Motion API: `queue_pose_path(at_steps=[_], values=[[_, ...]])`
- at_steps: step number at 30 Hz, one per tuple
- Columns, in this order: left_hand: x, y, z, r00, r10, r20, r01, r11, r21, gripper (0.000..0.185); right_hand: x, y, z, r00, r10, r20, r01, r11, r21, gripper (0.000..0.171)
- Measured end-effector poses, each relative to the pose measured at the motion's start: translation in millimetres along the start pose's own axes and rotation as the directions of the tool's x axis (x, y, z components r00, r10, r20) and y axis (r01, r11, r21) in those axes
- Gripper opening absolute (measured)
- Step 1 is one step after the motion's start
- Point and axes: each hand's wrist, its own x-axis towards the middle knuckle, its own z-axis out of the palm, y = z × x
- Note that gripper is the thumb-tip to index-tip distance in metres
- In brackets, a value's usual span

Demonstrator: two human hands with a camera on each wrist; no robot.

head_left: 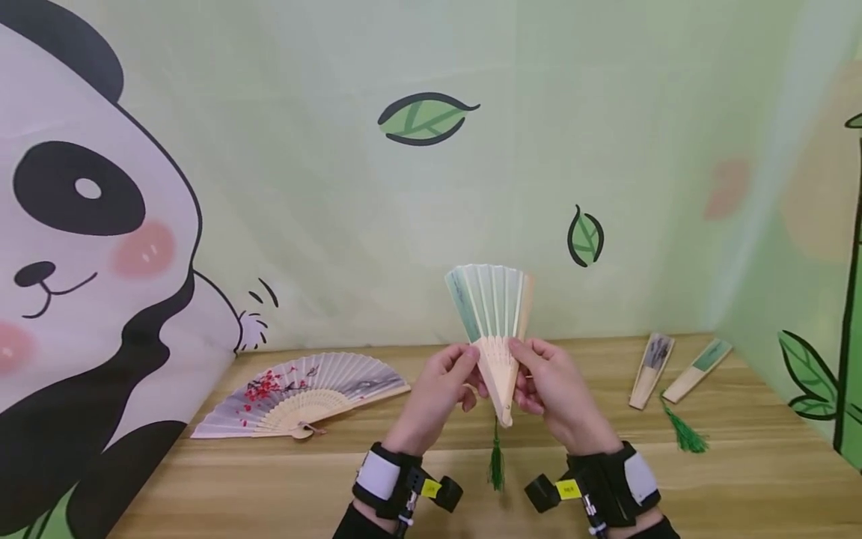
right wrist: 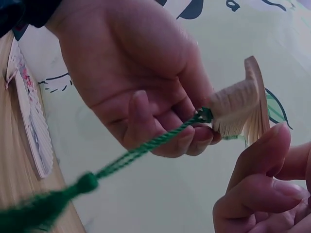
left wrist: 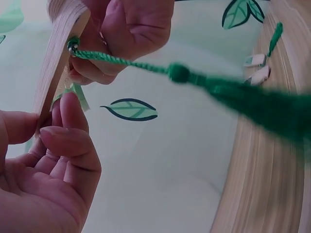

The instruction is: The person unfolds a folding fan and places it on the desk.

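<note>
Fan (head_left: 494, 329) sits half spread, upright above the table (head_left: 741, 479); your left hand (head_left: 441, 385) and right hand (head_left: 548, 389) each pinch its ribs. Uneven pull likely tears paper. Tassel (head_left: 497, 464) dangles, may snag fingers.

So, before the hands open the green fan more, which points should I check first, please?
1. Left hand holds the left guard of the green fan: ok.
2. Right hand pinches the right guard: ok.
3. Green tassel hangs free under the pivot, not caught in fingers: ok.
4. Fan is lifted off the wooden table: ok.
5. Open plum-blossom fan and two folded fans lie well aside: ok.
6. Ribs undamaged: cannot tell.
</note>
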Motion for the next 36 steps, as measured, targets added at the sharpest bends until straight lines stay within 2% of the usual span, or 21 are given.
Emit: queue_pose_path(at_steps=[4, 9, 19, 24, 31, 36], values=[[1.5, 0.3, -3.0, 1.000, 0.010, 0.002, -0.010, 1.000, -0.018, 0.035, 1, 0, 4, 1.000, 0.002, -0.006, -0.002, 0.999, 0.043, 0.033], [0.6, 3.5, -5.8, 1.000, -0.011, -0.016, 0.010, 0.999, -0.035, 0.035, 2, -2, 9, 1.000, 0.007, -0.003, -0.007, 0.998, 0.059, 0.031], [2.1, 13.2, -10.3, 0.999, 0.025, -0.039, -0.027, 0.999, -0.048, 0.033, 4, -9, 11, 0.999, -0.021, -0.042, 0.026, 0.994, 0.108, 0.028], [-0.2, 12.0, -11.8, 0.999, 0.006, -0.048, -0.009, 0.998, -0.055, 0.034, 2, -8, 13, 0.998, -0.015, -0.054, 0.022, 0.991, 0.130, 0.027], [3.5, 4.1, 0.1, 1.000, -0.017, -0.012, 0.016, 0.994, -0.105, 0.033, -5, -7, 1, 0.993, 0.001, -0.119, 0.018, 0.988, 0.154, 0.025], [-0.9, 2.3, -5.7, 0.998, -0.019, -0.058, 0.012, 0.992, -0.122, 0.034, -4, -4, 2, 0.994, -0.002, -0.109, 0.019, 0.988, 0.151, 0.027]])
